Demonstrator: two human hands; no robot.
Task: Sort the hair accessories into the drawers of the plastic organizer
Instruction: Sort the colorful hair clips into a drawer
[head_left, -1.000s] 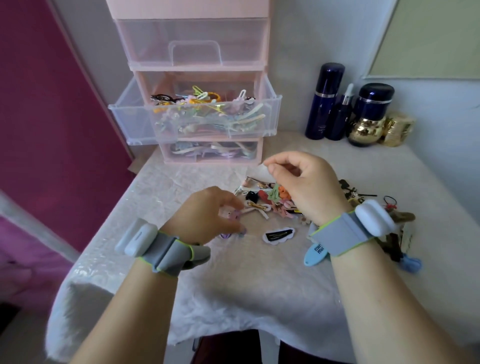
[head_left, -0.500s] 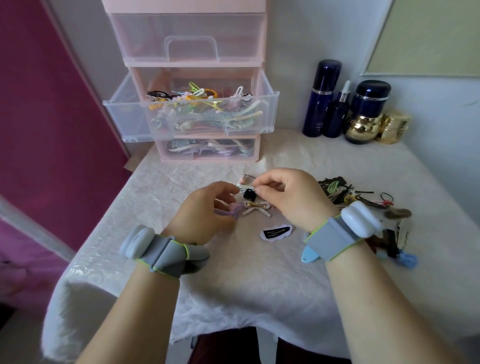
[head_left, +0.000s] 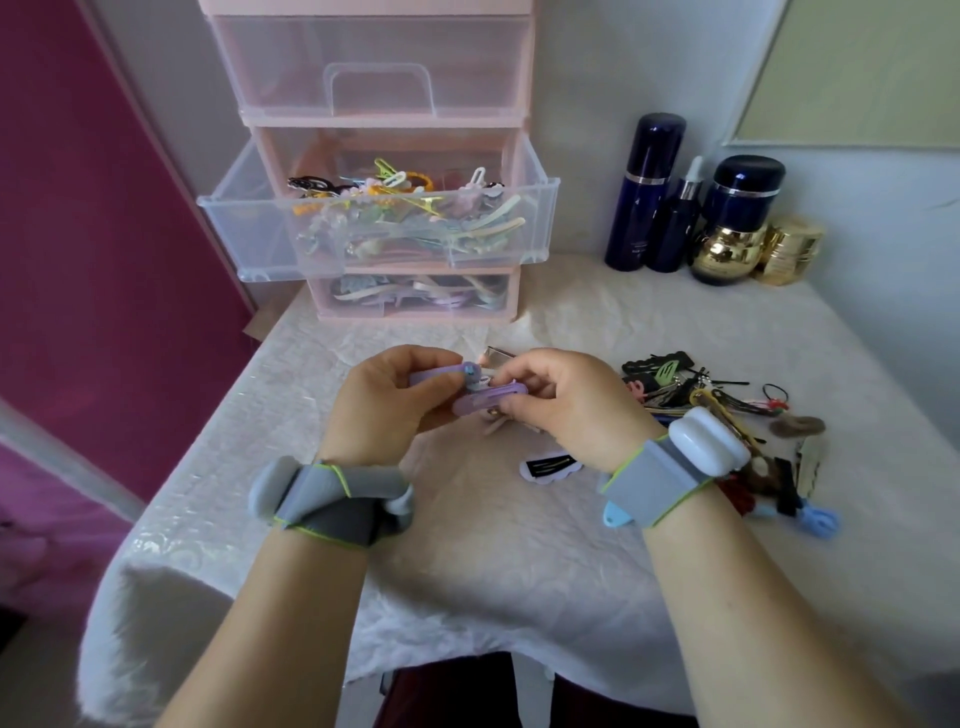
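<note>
In the middle of the frame my left hand (head_left: 387, 402) pinches one purple clip (head_left: 439, 373) and my right hand (head_left: 563, 402) pinches another (head_left: 488, 399). I should lift both over the open drawer (head_left: 374, 228), upper middle, then let go.

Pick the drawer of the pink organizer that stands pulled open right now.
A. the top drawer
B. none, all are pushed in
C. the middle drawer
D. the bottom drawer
C: the middle drawer juts forward from the organizer frame with clips heaped inside, while the top drawer and the bottom drawer sit flush.
</note>
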